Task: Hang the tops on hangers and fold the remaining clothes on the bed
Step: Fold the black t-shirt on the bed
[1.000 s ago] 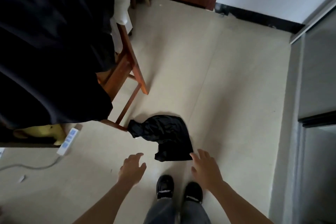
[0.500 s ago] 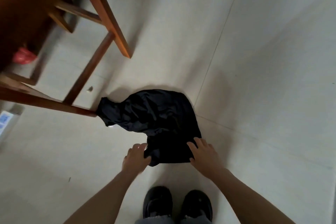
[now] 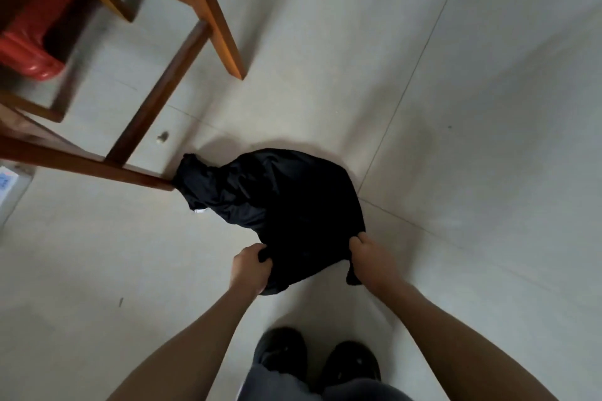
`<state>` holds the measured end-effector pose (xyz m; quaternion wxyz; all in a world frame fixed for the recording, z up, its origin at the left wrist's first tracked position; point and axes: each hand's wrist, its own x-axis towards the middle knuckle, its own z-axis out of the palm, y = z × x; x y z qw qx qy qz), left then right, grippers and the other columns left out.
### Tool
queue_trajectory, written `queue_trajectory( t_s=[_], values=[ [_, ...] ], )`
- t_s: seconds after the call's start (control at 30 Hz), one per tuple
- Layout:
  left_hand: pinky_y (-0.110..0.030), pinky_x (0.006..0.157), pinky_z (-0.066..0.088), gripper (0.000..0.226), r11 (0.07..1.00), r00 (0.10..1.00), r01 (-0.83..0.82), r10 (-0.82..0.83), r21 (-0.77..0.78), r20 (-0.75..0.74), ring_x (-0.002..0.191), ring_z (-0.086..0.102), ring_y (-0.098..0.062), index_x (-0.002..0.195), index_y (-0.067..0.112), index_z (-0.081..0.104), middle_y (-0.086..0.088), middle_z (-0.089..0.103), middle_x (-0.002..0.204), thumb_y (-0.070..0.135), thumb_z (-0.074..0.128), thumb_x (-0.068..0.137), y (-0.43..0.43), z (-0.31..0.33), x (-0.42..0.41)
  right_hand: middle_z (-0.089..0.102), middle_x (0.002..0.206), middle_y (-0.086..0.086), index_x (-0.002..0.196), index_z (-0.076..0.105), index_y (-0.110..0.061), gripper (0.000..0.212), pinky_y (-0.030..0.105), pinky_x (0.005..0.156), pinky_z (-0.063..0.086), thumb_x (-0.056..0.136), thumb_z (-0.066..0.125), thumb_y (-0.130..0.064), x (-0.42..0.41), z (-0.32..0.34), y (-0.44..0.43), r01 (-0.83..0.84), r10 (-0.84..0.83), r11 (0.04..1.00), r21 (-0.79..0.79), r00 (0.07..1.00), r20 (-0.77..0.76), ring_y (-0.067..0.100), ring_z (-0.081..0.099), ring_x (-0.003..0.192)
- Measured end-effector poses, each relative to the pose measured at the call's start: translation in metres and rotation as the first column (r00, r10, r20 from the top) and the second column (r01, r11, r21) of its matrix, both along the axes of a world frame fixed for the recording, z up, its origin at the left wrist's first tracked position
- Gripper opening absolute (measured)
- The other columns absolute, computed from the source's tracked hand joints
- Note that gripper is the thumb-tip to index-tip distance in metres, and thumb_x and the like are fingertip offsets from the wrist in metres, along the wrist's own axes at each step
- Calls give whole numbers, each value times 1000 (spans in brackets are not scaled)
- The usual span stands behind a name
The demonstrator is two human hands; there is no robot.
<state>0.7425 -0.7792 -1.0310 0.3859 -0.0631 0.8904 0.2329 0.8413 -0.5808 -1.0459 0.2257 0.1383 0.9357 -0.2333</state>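
A crumpled black garment (image 3: 273, 202) lies on the pale tiled floor just ahead of my feet. My left hand (image 3: 250, 267) grips its near left edge, fingers curled into the cloth. On the near right edge my right hand (image 3: 371, 260) pinches the fabric, and that edge is lifted a little off the floor. The far end of the garment touches the foot of a wooden frame. Its type, top or trousers, cannot be made out.
A wooden chair or table frame (image 3: 156, 107) stands at the left, its rails close to the garment. Under it sits a red plastic stool (image 3: 29, 55). A white power strip (image 3: 8, 185) shows at the left edge. My black shoes (image 3: 312, 361) are below.
My head has dropped lower and closer to the floor. Both hands went from hovering open over the garment to gripping its near edge, which now lifts slightly.
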Motion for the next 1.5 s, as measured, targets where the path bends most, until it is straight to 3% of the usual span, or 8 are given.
queue_trajectory(
  t_s=[0.17, 0.27, 0.6, 0.73, 0.9, 1.03, 1.17, 1.5],
  values=[
    [-27, 68, 38, 23, 993, 992, -118, 118, 16, -43, 82, 54, -27, 102, 2, 65, -9, 60, 85, 0, 49, 86, -14, 141, -1, 54, 63, 5, 64, 54, -7, 45, 23, 36, 20, 34, 87, 0, -9, 150, -14, -35, 38, 996, 83, 999, -34, 20, 51, 40],
    [-26, 67, 35, 23, 986, 984, -168, 168, 15, -52, 87, 58, -32, 103, 1, 65, -18, 65, 95, -1, 49, 86, -25, 227, -4, 50, 50, -1, 52, 54, -12, 52, 24, 26, 24, 16, 91, -8, -17, 235, -24, -47, 58, 992, 114, 994, -95, 15, 44, 28],
    [-26, 68, 36, 25, 901, 879, -424, 434, 91, -196, 94, 60, -34, 103, 1, 67, -20, 68, 98, -2, 50, 85, -96, 495, 37, 52, 52, 0, 52, 53, -12, 41, 22, 30, 18, 30, 87, -4, -30, 502, -76, -241, 252, 968, 76, 949, -192, 18, 47, 31],
    [-31, 77, 42, 24, 831, 776, -531, 555, 165, -299, 97, 62, -32, 103, 2, 69, -17, 69, 98, -1, 57, 82, -132, 569, 75, 57, 92, 10, 88, 56, -2, 7, 24, 47, 19, 86, 52, -8, -29, 585, -102, -419, 423, 905, 72, 866, -268, 29, 59, 72],
    [-25, 77, 38, 24, 754, 637, -621, 645, 215, -423, 97, 61, -30, 106, 5, 68, -13, 69, 100, 3, 59, 84, -179, 635, 131, 46, 86, -1, 83, 46, -14, 7, 26, 61, 28, 89, 48, -11, -9, 639, -148, -516, 469, 853, -76, 822, -322, 19, 44, 71],
    [-24, 76, 37, 24, 664, 493, -714, 702, 222, -514, 98, 61, -28, 106, 5, 69, -12, 69, 99, 4, 58, 85, -226, 677, 195, 45, 85, -3, 81, 40, -15, 12, 27, 58, 29, 89, 48, -14, 19, 663, -210, -683, 624, 725, -95, 708, -330, 20, 48, 72],
    [-25, 74, 36, 19, 544, 304, -804, 723, 240, -621, 92, 59, -25, 99, 4, 69, -7, 64, 90, 2, 57, 84, -285, 726, 272, 43, 86, -5, 82, 40, -17, 11, 27, 62, 26, 89, 48, -16, 54, 699, -297, -871, 793, 488, -63, 472, -386, 16, 42, 73],
    [-28, 80, 37, 22, 288, -103, -897, 600, 335, -793, 101, 56, -29, 108, 1, 65, -17, 61, 107, 0, 54, 90, -414, 839, 488, 48, 83, -3, 78, 44, -17, 13, 28, 64, 33, 87, 53, -13, 221, 778, -494, -988, 826, 38, -150, 115, -552, 21, 51, 82]
  ],
)
